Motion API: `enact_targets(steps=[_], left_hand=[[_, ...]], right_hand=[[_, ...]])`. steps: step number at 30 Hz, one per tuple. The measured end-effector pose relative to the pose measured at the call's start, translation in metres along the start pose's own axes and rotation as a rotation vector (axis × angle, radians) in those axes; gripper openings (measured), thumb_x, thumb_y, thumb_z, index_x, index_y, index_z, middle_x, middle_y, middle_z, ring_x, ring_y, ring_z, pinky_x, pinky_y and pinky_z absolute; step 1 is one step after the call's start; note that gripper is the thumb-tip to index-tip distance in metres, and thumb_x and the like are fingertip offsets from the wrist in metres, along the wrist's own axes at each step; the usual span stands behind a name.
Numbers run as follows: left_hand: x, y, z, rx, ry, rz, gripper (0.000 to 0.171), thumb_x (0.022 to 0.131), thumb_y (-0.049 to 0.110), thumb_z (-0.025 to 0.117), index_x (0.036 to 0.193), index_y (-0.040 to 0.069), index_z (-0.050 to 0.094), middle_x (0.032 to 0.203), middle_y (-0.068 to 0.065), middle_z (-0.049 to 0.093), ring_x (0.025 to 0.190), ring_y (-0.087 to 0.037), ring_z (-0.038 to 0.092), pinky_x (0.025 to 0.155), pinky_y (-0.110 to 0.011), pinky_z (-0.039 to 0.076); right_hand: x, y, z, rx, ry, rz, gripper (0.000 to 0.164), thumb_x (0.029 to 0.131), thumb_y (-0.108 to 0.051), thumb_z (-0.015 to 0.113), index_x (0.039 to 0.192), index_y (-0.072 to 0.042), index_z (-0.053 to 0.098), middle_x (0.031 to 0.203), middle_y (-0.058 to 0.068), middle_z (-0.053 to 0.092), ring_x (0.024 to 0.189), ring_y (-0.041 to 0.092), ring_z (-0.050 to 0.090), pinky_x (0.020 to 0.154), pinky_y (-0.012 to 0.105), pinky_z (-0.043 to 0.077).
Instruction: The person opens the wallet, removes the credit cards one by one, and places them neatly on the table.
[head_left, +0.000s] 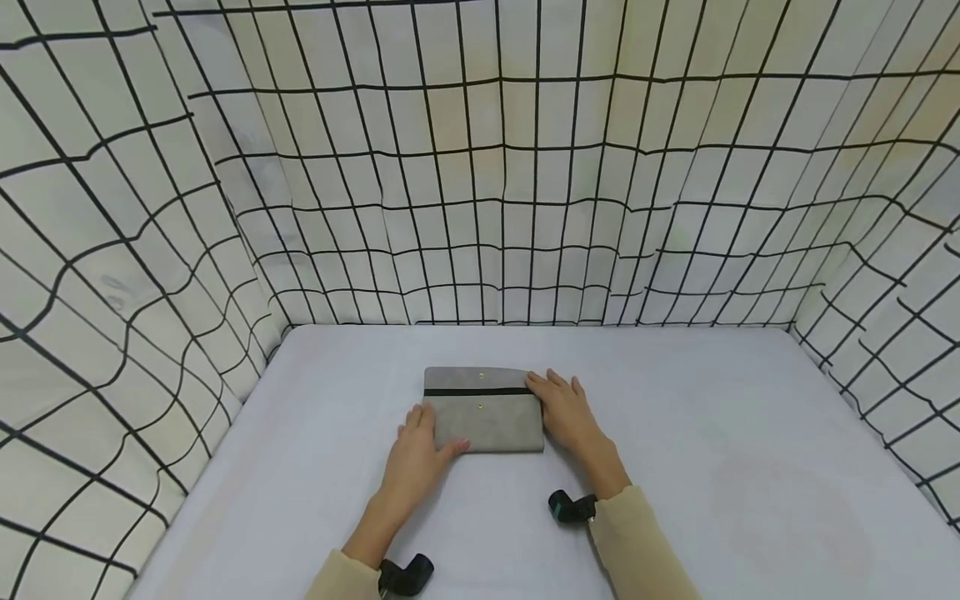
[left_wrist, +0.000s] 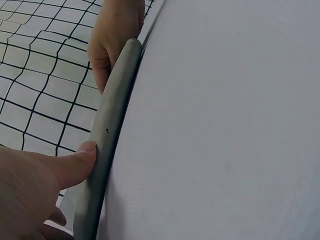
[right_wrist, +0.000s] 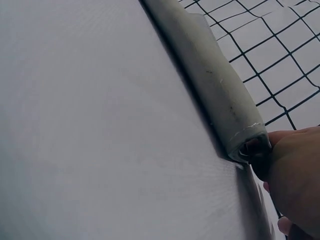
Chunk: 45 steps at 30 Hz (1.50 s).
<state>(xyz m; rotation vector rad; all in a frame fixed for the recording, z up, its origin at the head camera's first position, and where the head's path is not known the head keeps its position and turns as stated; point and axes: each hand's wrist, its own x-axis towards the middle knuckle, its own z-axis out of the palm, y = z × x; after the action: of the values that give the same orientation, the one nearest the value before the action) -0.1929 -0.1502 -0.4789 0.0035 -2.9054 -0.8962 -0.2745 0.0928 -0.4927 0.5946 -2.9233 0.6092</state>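
A flat grey pouch [head_left: 491, 423] lies crosswise on the white table. Its flap [head_left: 465, 379] is folded back at the far side, a dark slit runs between flap and body, and each part bears a small brass-coloured snap. My left hand [head_left: 417, 458] grips the pouch's left end, thumb over the near edge and fingers along the side. At the far right corner my right hand [head_left: 570, 410] holds the flap's end. From the right wrist, the pouch's end [right_wrist: 245, 145] shows a dark opening with the right hand [right_wrist: 295, 170] right at it; that thumb is mostly hidden.
The white tabletop [head_left: 712, 433] spreads out on both sides of the pouch. White walls with a black grid [head_left: 517, 175] rise behind the table and at its sides. A black wrist camera [head_left: 407, 575] sits on the left cuff, another camera [head_left: 572, 507] on the right.
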Motion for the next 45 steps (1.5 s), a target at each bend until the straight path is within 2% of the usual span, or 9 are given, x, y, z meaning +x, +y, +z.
enact_targets(steps=[6,15,21,24,29,32,37,42,45], left_hand=[[0.004,0.000,-0.003,-0.187,0.054,-0.060,0.087,0.084,0.029,0.080,0.147,-0.013,0.037,0.151,-0.034,0.041,0.142,-0.048,0.040,0.115,-0.057,0.038],[0.004,-0.002,-0.017,-0.569,0.107,-0.214,0.068,0.095,0.025,0.067,0.149,-0.007,0.039,0.151,-0.026,0.047,0.139,-0.037,0.049,0.111,-0.046,0.045],[0.005,-0.001,-0.024,-0.643,0.101,-0.281,0.065,0.098,0.027,0.062,0.151,-0.002,0.038,0.146,-0.021,0.049,0.136,-0.037,0.053,0.110,-0.049,0.047],[0.006,0.000,-0.029,-0.634,0.099,-0.297,0.060,0.100,0.030,0.060,0.149,0.001,0.044,0.142,-0.018,0.052,0.133,-0.035,0.055,0.107,-0.046,0.048],[0.004,0.001,-0.040,-0.535,0.117,-0.275,0.046,0.103,0.037,0.054,0.137,0.006,0.061,0.133,-0.015,0.062,0.121,-0.030,0.061,0.093,-0.035,0.052],[0.004,0.001,-0.049,-0.468,0.109,-0.234,0.043,0.105,0.037,0.051,0.131,0.006,0.065,0.129,-0.016,0.067,0.119,-0.032,0.065,0.093,-0.039,0.056],[-0.001,0.005,-0.068,-0.311,0.023,-0.161,0.045,0.106,0.035,0.047,0.130,0.001,0.065,0.124,-0.022,0.070,0.114,-0.038,0.069,0.091,-0.050,0.059],[-0.005,0.011,-0.087,-0.235,-0.067,-0.139,0.045,0.105,0.034,0.050,0.123,-0.003,0.068,0.110,-0.023,0.074,0.099,-0.034,0.075,0.083,-0.043,0.062],[-0.008,0.013,-0.096,-0.212,-0.115,-0.145,0.040,0.103,0.032,0.055,0.113,-0.002,0.072,0.097,-0.017,0.076,0.089,-0.028,0.077,0.079,-0.038,0.063]], right_hand=[[0.002,-0.002,0.000,0.002,-0.018,0.007,0.044,0.101,-0.003,0.050,0.144,-0.008,0.054,0.153,0.007,0.051,0.148,0.035,0.039,0.119,0.069,0.020],[0.002,0.000,0.002,0.082,-0.017,0.030,0.042,0.102,-0.006,0.051,0.144,-0.008,0.055,0.153,0.006,0.051,0.149,0.033,0.037,0.120,0.069,0.015],[0.002,0.001,0.001,0.115,-0.031,0.049,0.040,0.104,-0.009,0.050,0.144,-0.009,0.055,0.154,0.005,0.050,0.150,0.033,0.034,0.123,0.066,0.011],[0.002,0.002,0.001,0.118,-0.037,0.052,0.040,0.104,-0.009,0.050,0.144,-0.009,0.055,0.154,0.004,0.049,0.150,0.032,0.034,0.124,0.064,0.011],[0.002,0.004,0.001,0.123,-0.038,0.035,0.041,0.104,-0.009,0.050,0.144,-0.008,0.054,0.154,0.005,0.049,0.151,0.032,0.034,0.125,0.061,0.013],[0.002,0.004,0.001,0.113,-0.043,0.025,0.042,0.103,-0.005,0.048,0.145,-0.007,0.053,0.155,0.006,0.048,0.151,0.032,0.034,0.126,0.058,0.013],[0.001,0.002,-0.002,0.125,-0.091,0.048,0.045,0.104,-0.005,0.046,0.149,-0.007,0.048,0.160,0.006,0.041,0.152,0.030,0.030,0.127,0.053,0.014],[0.001,0.000,-0.006,0.148,-0.137,0.071,0.051,0.102,0.001,0.044,0.152,-0.008,0.043,0.163,0.005,0.036,0.154,0.029,0.026,0.128,0.050,0.014],[0.002,0.001,-0.007,0.141,-0.151,0.072,0.049,0.104,-0.005,0.044,0.153,-0.009,0.040,0.164,0.004,0.033,0.155,0.028,0.024,0.128,0.050,0.014]])
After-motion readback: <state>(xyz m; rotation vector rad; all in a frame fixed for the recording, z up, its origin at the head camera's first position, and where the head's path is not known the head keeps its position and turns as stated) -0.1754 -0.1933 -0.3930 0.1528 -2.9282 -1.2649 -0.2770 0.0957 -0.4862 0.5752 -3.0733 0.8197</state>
